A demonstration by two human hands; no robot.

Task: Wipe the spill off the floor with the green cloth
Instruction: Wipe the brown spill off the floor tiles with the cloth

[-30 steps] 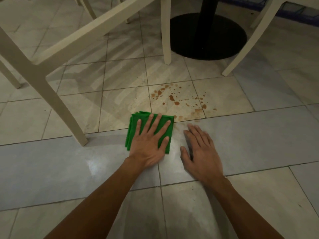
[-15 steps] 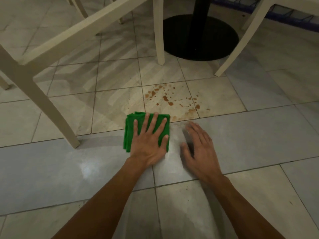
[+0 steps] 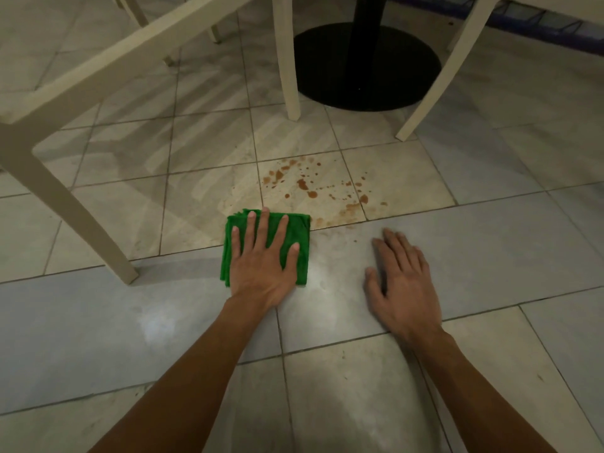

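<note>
Pressing folded green cloth (image 3: 302,230) flat under spread-fingered left hand (image 3: 261,266), beside brown spattered spill (image 3: 307,188); right hand (image 3: 402,279), fingers straight, on grey tiled floor (image 3: 506,243).

Two hands: left hand (image 3: 261,259), right hand (image 3: 400,282). One green cloth (image 3: 303,263), under the left hand. One spill (image 3: 313,189) of many brown spots, beyond both hands. One black table base (image 3: 366,67) further off. Three near chair legs (image 3: 289,60).
</note>
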